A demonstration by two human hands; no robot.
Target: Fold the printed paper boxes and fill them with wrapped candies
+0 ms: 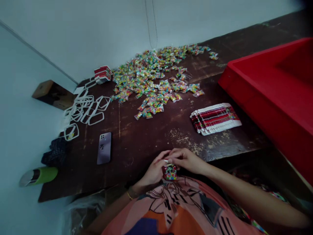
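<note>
Both hands meet close to my chest at the near edge of the dark wooden table (137, 143). My left hand (154, 169) and my right hand (187, 160) are closed together on a small colourful packet (170, 172) with a red and multicoloured print. The fingertips of both hands pinch its top edge. Further back lies a large heap of small clear bags of coloured pieces (156, 76). A fanned stack of red and white printed cards (215, 119) lies to the right of the hands.
A purple phone (104, 148) lies face down on the left. White plastic frames (84, 109) are scattered at the far left, with a small red and white stack (102, 74) behind them. A red tray (276, 94) stands right. A green bottle (39, 176) and dark cloth (55, 151) lie at left.
</note>
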